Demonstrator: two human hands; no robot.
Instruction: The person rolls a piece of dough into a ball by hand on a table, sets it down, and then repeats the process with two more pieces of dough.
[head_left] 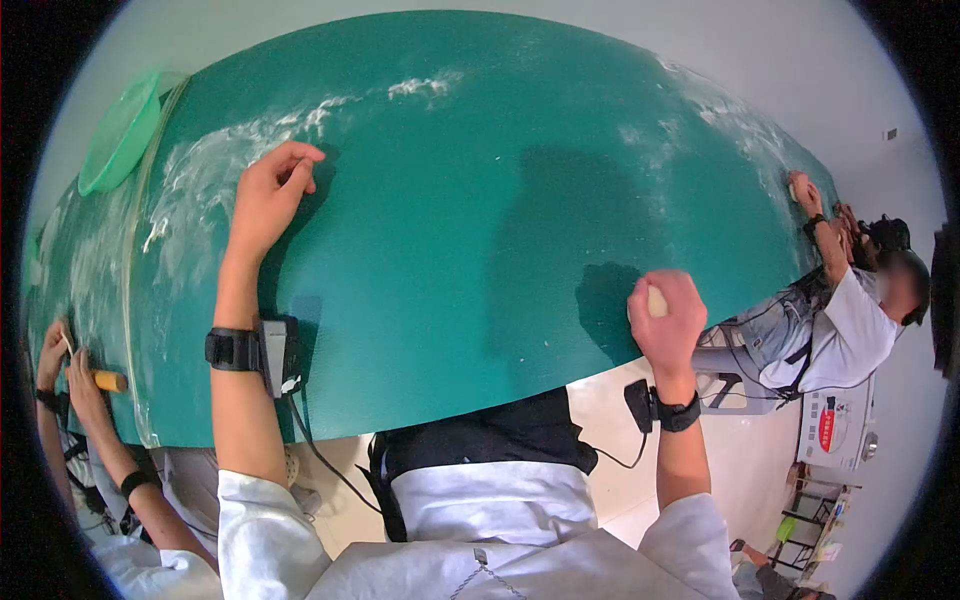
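Note:
My left hand [277, 190] hovers over the green table [430, 240], left of its middle, with its fingers curled in. What it holds, if anything, is hidden. White powder [225, 155] is smeared on the table beside and beyond it. My right hand [668, 312] is closed round a pale piece of dough [656, 302] near the table's front edge on the right. Part of the dough shows between the fingers. Both my wrists wear black straps with small devices and cables.
A green basin [122, 135] stands at the far left. At the lower left, a co-worker's hands are by an orange-yellow cylinder [110, 381]. Another person [845, 325] sits at the right edge, one hand on the table. A white box [838, 428] is at the right.

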